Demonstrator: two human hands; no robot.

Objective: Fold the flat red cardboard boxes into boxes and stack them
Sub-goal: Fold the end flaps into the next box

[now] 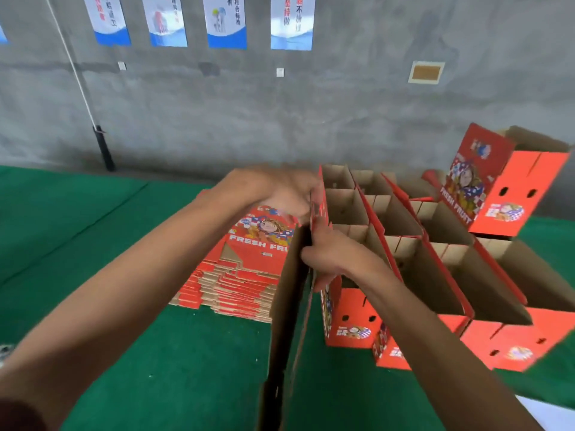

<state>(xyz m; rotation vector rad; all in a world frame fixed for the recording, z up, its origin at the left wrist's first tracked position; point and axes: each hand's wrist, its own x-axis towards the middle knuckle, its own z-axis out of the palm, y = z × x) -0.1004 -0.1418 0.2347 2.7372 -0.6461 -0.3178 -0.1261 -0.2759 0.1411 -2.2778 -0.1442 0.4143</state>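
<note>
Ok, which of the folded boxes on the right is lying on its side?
The far-right box on top of the stack: its printed FRESH FRUIT face stands tilted sideways, while the open-topped boxes below sit upright.

Both hands (273,194) (326,259) holding upright flat box (289,306), flat stack (242,275) behind, folded boxes (435,259) right

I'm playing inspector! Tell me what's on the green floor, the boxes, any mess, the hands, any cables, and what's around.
Surface: green mat, bare at left.
Job's things: flat stack at centre; folded boxes in rows at right, one more box on top; held box, half opened.
Clutter: nothing seen.
Grippers: left hand grips the held box's top edge; right hand grips its side.
Cables: white cord down to a black post.
Surroundings: grey wall with posters.
</note>
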